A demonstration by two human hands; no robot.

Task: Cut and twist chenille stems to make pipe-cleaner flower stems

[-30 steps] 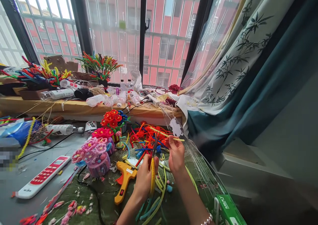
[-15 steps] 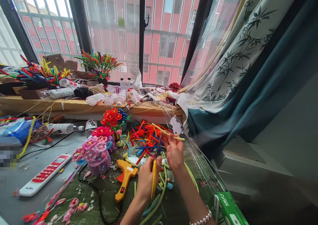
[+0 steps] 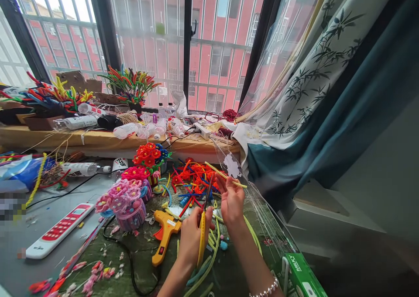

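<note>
My left hand [image 3: 190, 236] is closed around yellow-handled scissors [image 3: 201, 240], whose dark narrow blades point up and away from me. Between the thumb and fingers of my right hand [image 3: 232, 203] is a short pale-yellow pipe cleaner [image 3: 240, 184]. It slants up to the left, behind the blade tips; whether they touch I cannot tell. Below the hands lie longer yellow-green pipe cleaners [image 3: 216, 253]. Just left of my left hand rests a yellow glue gun [image 3: 166, 236]. Beyond the hands spreads a pile of red, orange and blue pipe-cleaner pieces [image 3: 193, 174].
Pipe-cleaner flower pots [image 3: 131, 214] stand left of the glue gun, beside a black cord [image 3: 131, 253]. A white-and-red remote-like device [image 3: 60, 231] lies farther left. At front right is a green box [image 3: 304, 275]. Plastic bottles [image 3: 127, 130] crowd the windowsill.
My right hand has shifted slightly right with the short yellow pipe cleaner, and its fingers have spread a little. My left hand and the scissors have barely moved.
</note>
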